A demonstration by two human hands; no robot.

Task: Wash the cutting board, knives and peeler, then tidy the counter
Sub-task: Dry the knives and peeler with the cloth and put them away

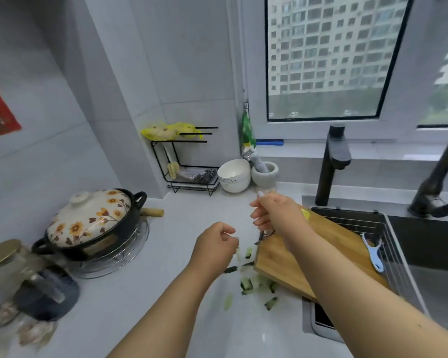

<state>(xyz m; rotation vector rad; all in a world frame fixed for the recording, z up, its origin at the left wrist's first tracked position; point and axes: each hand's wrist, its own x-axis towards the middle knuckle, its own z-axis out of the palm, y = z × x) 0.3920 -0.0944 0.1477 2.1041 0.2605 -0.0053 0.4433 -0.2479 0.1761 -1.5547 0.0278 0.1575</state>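
The bare forearms reach over the counter (pixel 166 254), the left hand (pixel 215 244) with fingers curled on a peel, the right hand (pixel 277 215) loosely curled above the board (pixel 321 254), which overhangs the sink (pixel 437 280) by the peeler (pixel 373 251) and may tip if nudged.

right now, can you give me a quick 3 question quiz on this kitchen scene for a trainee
1. True or false: the peeler lies on the counter beside the pot.
2. Which hand is nearer the board's metal ring? A) left hand B) right hand
3. Fill in: green peel scraps lie on the ______ by the board's near edge.

Key
1. False: it rests on the wire rack over the sink.
2. B: the right hand is over the ring end.
3. counter
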